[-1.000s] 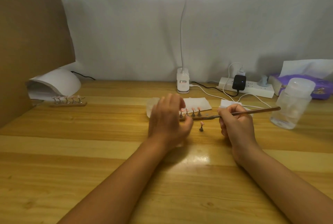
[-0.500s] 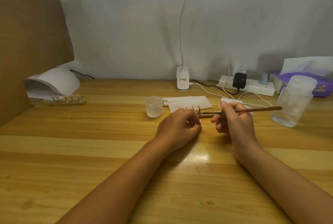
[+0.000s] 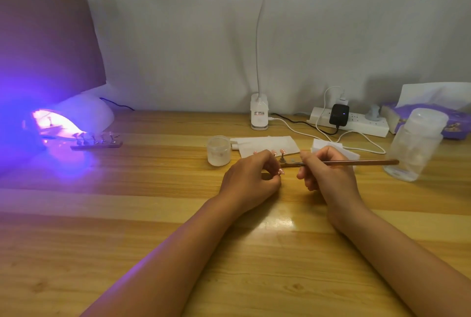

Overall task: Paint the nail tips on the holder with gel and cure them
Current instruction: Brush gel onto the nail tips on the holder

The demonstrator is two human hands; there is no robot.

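Observation:
My left hand (image 3: 251,180) pinches a small stand with a pink nail tip (image 3: 280,171) just above the table. My right hand (image 3: 327,172) grips a thin brown brush (image 3: 356,162), its bristle end pointing left toward that tip. Behind my left hand a holder strip (image 3: 286,161) carries more pink tips, partly hidden by my fingers. A small frosted gel pot (image 3: 218,150) stands left of them. At the far left a white curing lamp (image 3: 84,115) glows purple, with a second holder of tips (image 3: 96,142) in front of its mouth.
A desk lamp base (image 3: 259,115), a power strip (image 3: 356,123) with cables, a purple tissue pack (image 3: 433,115) and a clear plastic bottle (image 3: 418,143) line the back and right. White paper (image 3: 265,144) lies behind the holder. A brown board (image 3: 46,36) stands at the left.
The curing lamp has lit up purple. My left hand picked the single tip stand off the table and drew nearer to me; the brush tip moved close to it.

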